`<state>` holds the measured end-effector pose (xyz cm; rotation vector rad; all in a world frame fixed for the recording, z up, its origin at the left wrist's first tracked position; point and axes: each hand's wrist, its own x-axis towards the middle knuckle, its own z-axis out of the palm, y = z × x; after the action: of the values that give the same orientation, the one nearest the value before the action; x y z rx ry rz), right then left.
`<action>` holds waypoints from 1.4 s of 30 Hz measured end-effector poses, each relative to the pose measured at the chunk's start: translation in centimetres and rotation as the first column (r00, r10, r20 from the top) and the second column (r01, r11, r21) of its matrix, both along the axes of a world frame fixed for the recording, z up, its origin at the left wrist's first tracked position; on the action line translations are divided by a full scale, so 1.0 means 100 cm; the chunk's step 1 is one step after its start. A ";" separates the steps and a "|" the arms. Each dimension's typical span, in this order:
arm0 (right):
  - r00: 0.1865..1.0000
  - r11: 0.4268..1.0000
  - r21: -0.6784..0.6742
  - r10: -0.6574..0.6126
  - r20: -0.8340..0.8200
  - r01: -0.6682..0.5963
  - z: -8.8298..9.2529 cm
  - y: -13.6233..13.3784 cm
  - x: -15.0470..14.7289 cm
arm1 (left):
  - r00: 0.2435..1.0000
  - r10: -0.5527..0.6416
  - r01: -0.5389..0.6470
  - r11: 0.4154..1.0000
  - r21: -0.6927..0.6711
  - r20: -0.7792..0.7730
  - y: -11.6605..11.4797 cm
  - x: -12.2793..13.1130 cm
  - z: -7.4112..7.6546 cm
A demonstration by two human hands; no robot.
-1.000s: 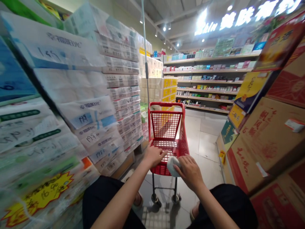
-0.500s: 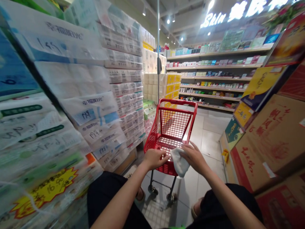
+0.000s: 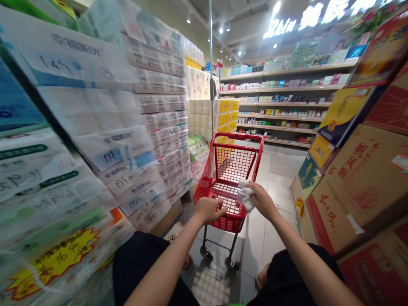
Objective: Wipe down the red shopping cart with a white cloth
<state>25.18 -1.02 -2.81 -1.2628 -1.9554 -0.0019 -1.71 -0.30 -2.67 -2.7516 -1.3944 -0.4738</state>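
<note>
A small red plastic shopping cart (image 3: pixel 237 137) stands upright on the floor straight ahead, between my knees, its lattice basket facing me. My left hand (image 3: pixel 208 210) is on the near left rim of the basket, fingers curled over the edge. In my right hand (image 3: pixel 262 199) is a crumpled white cloth (image 3: pixel 245 197), pinched between thumb and fingers. The cloth is at the right side rim of the basket; whether it presses on the rim is hard to tell. My right fingertips are partly hidden behind the cloth.
Wrapped tissue packs (image 3: pixel 117 144) are stacked high on the left. Cardboard cartons (image 3: pixel 360 178) line the right side. A glass door edge with a dark handle (image 3: pixel 213 89) rises beyond the cart. Stocked shelves (image 3: pixel 280 89) cross the back; tiled floor (image 3: pixel 280 187) runs between.
My right hand has moved the cloth up and away along the cart's right side, and the cloth is now more bunched. My left hand stays on the rim.
</note>
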 end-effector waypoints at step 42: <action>0.975 0.990 0.139 -0.027 0.221 -0.004 -0.016 -0.065 -0.114 | 0.977 -0.213 0.213 0.977 -0.005 -0.015 0.026 -0.057 0.010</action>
<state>13.81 -7.55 -4.38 -1.2253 -2.0974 -0.2925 -7.37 2.31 -1.65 -2.9153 -1.1016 -0.4558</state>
